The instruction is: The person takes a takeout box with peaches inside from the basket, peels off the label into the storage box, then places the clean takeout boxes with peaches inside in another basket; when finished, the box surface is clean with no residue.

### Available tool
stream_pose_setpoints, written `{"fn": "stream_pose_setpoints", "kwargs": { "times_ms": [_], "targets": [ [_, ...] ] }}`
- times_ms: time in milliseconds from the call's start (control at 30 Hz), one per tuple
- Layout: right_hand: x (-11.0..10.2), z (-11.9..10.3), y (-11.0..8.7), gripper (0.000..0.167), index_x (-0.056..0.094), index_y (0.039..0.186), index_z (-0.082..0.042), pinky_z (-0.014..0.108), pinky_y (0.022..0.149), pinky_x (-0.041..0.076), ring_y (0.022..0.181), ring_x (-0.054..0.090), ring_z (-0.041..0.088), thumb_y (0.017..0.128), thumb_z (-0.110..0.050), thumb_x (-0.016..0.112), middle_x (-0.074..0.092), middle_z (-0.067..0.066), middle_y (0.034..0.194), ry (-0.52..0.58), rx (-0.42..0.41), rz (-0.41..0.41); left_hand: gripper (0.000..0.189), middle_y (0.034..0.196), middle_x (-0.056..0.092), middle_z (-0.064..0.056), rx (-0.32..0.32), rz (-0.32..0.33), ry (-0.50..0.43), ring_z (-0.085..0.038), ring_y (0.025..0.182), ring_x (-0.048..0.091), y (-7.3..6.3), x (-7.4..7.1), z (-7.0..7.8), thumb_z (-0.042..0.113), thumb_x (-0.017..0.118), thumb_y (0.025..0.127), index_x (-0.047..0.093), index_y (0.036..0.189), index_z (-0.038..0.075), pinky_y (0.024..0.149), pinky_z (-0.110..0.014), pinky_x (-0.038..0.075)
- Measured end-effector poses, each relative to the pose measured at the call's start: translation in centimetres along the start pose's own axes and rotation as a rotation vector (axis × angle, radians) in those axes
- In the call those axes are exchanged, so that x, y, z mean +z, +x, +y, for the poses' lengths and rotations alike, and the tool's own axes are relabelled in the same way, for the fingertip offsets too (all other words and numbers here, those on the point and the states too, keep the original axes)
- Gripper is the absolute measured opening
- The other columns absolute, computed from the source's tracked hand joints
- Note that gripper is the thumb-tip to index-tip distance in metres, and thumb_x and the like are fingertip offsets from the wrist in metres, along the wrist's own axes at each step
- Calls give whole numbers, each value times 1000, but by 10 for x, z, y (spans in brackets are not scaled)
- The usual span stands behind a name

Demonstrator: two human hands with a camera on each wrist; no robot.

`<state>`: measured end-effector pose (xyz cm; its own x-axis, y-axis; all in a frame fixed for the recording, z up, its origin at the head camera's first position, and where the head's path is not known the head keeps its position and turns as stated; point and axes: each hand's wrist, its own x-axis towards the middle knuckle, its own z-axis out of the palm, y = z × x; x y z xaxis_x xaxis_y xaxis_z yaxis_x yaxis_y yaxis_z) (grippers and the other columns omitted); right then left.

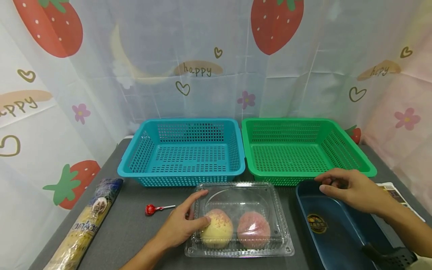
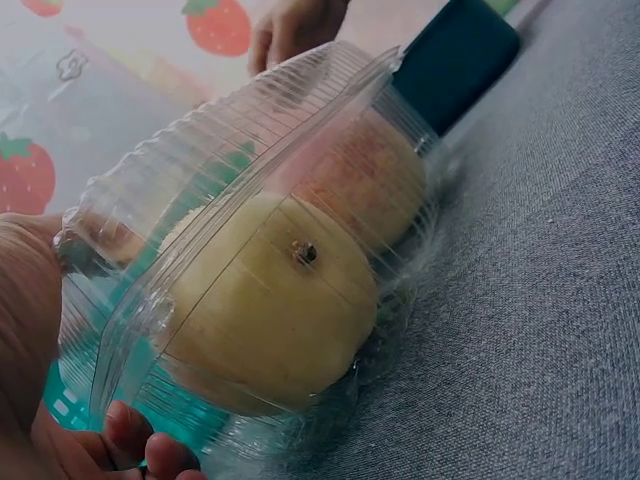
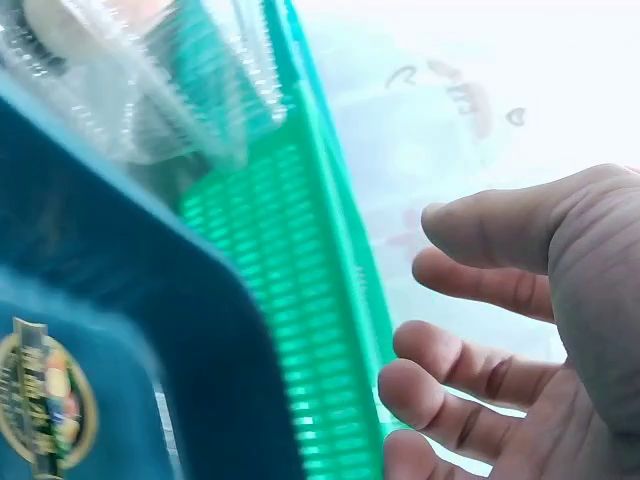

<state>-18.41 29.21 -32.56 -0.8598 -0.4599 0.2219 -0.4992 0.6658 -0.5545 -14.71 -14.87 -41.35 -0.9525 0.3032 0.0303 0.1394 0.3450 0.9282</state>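
Observation:
A clear plastic clamshell box point(image 1: 241, 195) lies closed on the table, with a yellow fruit blushed red point(image 1: 217, 229) and a pinkish round fruit point(image 1: 254, 229) inside. My left hand point(image 1: 182, 221) grips the box's left side, thumb over the lid and fingers along the edge. In the left wrist view the yellow fruit point(image 2: 270, 300) shows a dark spot through the plastic. My right hand point(image 1: 351, 189) hovers at the far rim of a dark blue tray point(image 1: 337, 228). Its fingers point(image 3: 470, 280) are loosely bent, with nothing between them, in the right wrist view.
A blue basket point(image 1: 182, 174) and a green basket point(image 1: 310, 173) stand side by side at the back. On the left lie a red lollipop point(image 1: 150, 209) and a long yellow plastic package point(image 1: 86, 227). A black utensil point(image 1: 388, 257) crosses the tray's near right corner. Printed paper point(image 1: 399, 197) lies far right.

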Motion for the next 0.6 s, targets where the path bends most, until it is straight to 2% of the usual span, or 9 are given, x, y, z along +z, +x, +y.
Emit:
{"fn": "stream_pose_setpoints", "kwargs": {
  "times_ms": [167,400,500,600],
  "targets": [
    [-16,-3,2,25,68,115,-13,29,60,46,78,54,11,91,-13,69,59,-1,101,-120,32,68,64,60,39,2,3,4,-26,-9,52,37,1,2,-1,24,72,86,45,144,25,46,-23,34],
    [-30,3,3,35,64,123,-12,32,57,45,82,53,13,90,-20,71,51,5,104,-173,112,137,65,62,41,-1,0,22,-60,-10,52,39,2,3,-1,21,73,84,47,143,25,47,-24,36],
    [-36,8,2,39,61,126,-9,35,57,44,86,51,19,91,-22,70,48,10,112,-193,141,153,65,62,41,-1,-1,22,-65,-10,52,39,1,3,0,21,73,83,47,143,25,47,-24,36],
    [-40,16,3,44,58,130,-4,40,60,43,93,49,31,92,-23,68,44,21,122,-199,170,154,65,63,41,-1,-3,24,-72,-11,52,39,1,4,1,20,74,83,48,142,25,46,-24,36]
  ]
}}
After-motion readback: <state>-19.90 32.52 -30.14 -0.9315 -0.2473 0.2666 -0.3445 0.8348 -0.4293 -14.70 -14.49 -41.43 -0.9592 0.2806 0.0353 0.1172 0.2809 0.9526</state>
